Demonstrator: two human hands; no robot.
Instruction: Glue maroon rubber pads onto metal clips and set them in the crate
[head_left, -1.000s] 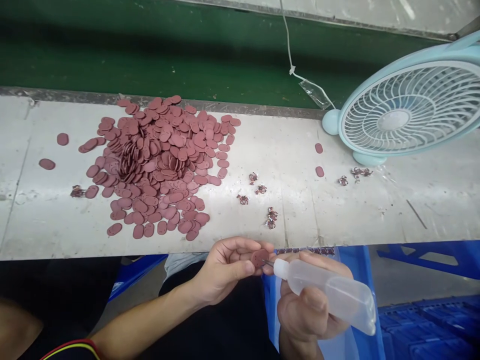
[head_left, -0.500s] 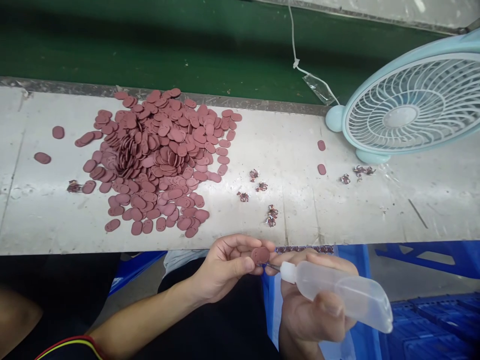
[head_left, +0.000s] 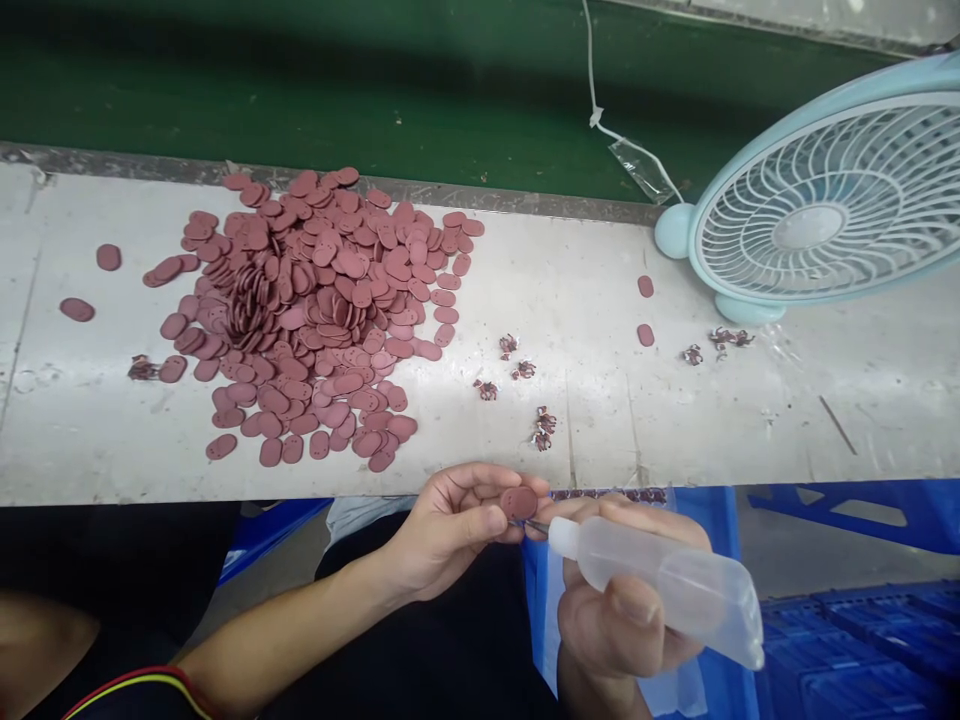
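Pinched between the thumb and fingers of my left hand [head_left: 457, 530] is a reddish-brown oval disc [head_left: 519, 502] with small holes, held just off the bench's front edge. My right hand [head_left: 630, 600] is wrapped round a translucent squeeze bottle [head_left: 667, 575], tilted with its white cap toward the disc. The thin dark nozzle [head_left: 537, 526] reaches the disc's lower edge; whether it touches is hard to make out. A large pile of similar oval discs [head_left: 322, 270] lies on the white bench [head_left: 525, 270] beyond my left hand.
A pale blue fan [head_left: 810, 225] stands at the bench's right, its white cable [head_left: 591, 60] running up over a green surface [head_left: 450, 110]. Small brown-and-silver parts [head_left: 544, 428] lie in clusters on the bench. Blue crates [head_left: 862, 650] sit below at the right.
The squeeze bottle in my right hand has shifted slightly left, its cap nearer the disc. My left hand still holds the disc in nearly the same place. The view has tilted a little.
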